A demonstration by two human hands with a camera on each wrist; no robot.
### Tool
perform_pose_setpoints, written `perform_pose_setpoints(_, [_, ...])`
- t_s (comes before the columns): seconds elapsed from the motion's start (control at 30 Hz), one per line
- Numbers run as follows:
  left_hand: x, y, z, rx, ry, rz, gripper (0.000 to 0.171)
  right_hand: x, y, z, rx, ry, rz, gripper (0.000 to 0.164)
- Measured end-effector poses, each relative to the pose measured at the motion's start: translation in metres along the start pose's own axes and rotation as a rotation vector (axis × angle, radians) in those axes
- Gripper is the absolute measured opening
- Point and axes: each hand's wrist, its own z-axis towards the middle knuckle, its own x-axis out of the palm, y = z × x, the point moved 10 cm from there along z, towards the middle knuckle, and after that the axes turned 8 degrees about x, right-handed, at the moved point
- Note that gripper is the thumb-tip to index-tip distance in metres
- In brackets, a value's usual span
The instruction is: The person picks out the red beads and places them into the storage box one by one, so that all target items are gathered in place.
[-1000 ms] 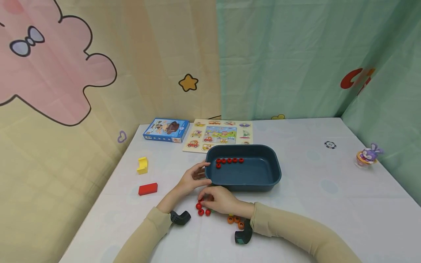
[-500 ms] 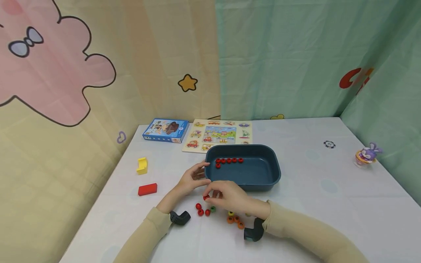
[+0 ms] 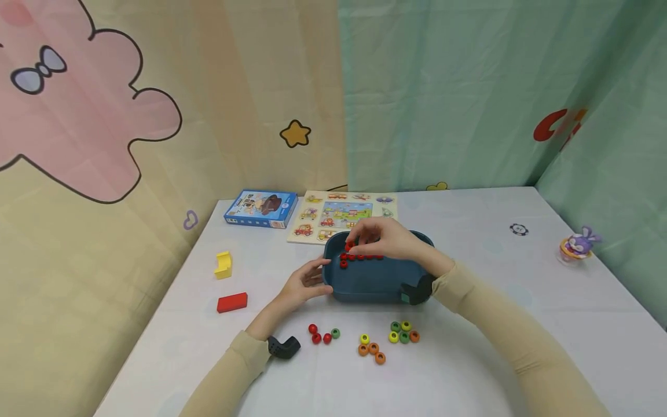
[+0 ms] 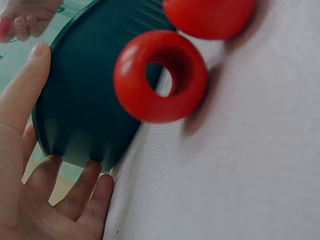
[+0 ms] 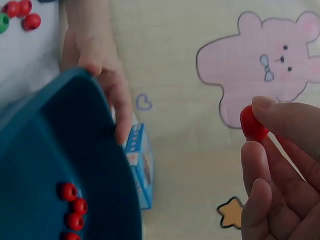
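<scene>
My left hand (image 3: 299, 286) grips the left end of a dark blue rectangular tub (image 3: 359, 294). In the left wrist view its thumb lies at the rim and its fingers against the outer wall. My right hand (image 3: 388, 240) is over the tub's back left part, pinching a red bead (image 5: 252, 124) between thumb and fingertips. Below it on the tub floor, several red beads stand in a row, with one red bead (image 3: 344, 264) in front of the row's left end. The right hand partly covers the row and the back rim.
In front of the tub lie red beads (image 3: 316, 338) beside a green bead (image 3: 336, 333), orange beads (image 3: 373, 348), and a mixed cluster (image 3: 404, 336). A red block (image 3: 232, 302) and yellow block (image 3: 223, 264) lie left. Behind are a blue box (image 3: 262, 208) and puzzle board (image 3: 304, 215); a purple rabbit toy (image 3: 579, 244) stands far right.
My right hand has picked a red bead from the table in front and carried it up and over the tub. The left hand has kept its hold on the tub.
</scene>
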Motion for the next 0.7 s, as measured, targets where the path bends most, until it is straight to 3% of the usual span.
perform_pose_setpoints(0.13, [-0.001,-0.001,-0.001,0.002,-0.006,0.011,0.059,0.004,-0.037,0.019,0.100,0.071,-0.026,0.022])
perform_pose_setpoints(0.27, [0.000,-0.006,-0.001,-0.008,0.004,0.005,0.059,0.018,-0.064,0.030,0.141,0.160,-0.124,0.025])
perform_pose_setpoints(0.47, [0.004,-0.028,-0.004,-0.019,0.020,0.003,0.061,0.031,-0.081,0.043,0.149,0.215,-0.193,0.024])
perform_pose_setpoints(0.7, [0.006,-0.029,-0.003,-0.009,0.028,-0.007,0.061,0.043,-0.105,0.050,0.165,0.227,-0.246,0.020])
